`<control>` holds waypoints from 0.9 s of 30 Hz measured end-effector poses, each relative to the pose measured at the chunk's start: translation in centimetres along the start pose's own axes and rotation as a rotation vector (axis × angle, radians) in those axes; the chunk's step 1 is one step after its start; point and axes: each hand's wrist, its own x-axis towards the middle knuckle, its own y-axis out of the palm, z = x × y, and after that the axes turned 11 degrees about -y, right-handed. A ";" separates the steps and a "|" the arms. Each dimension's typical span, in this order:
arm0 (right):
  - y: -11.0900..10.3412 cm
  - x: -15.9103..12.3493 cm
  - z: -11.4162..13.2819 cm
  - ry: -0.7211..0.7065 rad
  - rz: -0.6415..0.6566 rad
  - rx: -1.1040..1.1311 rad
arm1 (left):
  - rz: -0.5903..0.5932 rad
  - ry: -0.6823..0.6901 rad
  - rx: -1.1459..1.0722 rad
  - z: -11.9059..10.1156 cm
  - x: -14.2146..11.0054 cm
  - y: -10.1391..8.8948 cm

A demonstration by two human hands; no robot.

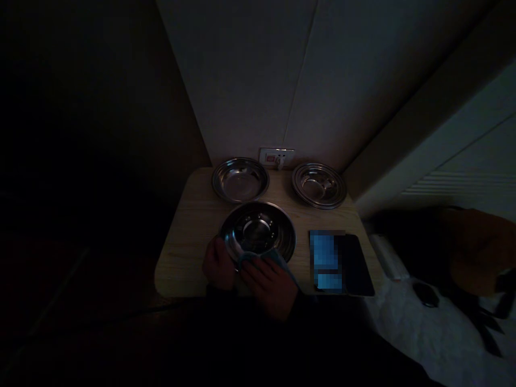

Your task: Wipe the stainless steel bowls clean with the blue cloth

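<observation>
In dim light, a shiny steel bowl (288, 228) rests near the front of a small wooden table. My left hand (218, 264) is closed at the bowl's near-left rim, thumb uppermost; its fingertips are hidden. Over the near rim lies a bluish cloth (278, 258), pressed there by my right hand (269, 285) with its fingers together on top. Part of the cloth hangs out on the right side of that hand.
Behind stand another steel bowl (241, 183) at left and a stack of steel bowls (314, 188) at right. A lit, blurred screen (325, 260) and a dark flat device (358, 266) lie at right. The wall holds a socket (276, 157) with a plug in it.
</observation>
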 end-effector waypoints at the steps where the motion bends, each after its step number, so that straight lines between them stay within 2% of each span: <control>1: -0.6 -0.7 -0.8 -0.028 0.019 -0.019 | 0.004 0.006 -0.020 0.0 0.1 0.0; 4: -2.2 -2.5 -3.0 -0.050 0.095 -0.066 | 0.022 0.000 -0.084 -0.1 0.1 0.2; 6: -2.5 -3.0 -3.6 -0.046 0.104 -0.087 | 0.054 -0.035 -0.112 -0.4 0.0 0.2; 14: -0.4 -1.2 -1.7 -0.020 0.024 -0.095 | 0.165 -0.215 -0.147 -2.2 -0.4 -0.4; 17: 0.4 -0.9 -1.7 0.009 -0.017 -0.076 | 0.210 -0.165 -0.161 -2.2 -1.2 -0.5; 21: 1.2 -0.3 -1.8 0.058 -0.043 -0.030 | 0.256 -0.110 -0.216 -1.3 -2.9 -0.3; 23: 1.3 0.3 -1.6 0.084 -0.058 0.001 | 0.226 -0.136 -0.225 -0.7 -3.4 -0.2; 27: 0.4 1.0 -1.4 0.091 -0.028 0.091 | 0.086 -0.148 -0.161 0.0 -3.2 -0.3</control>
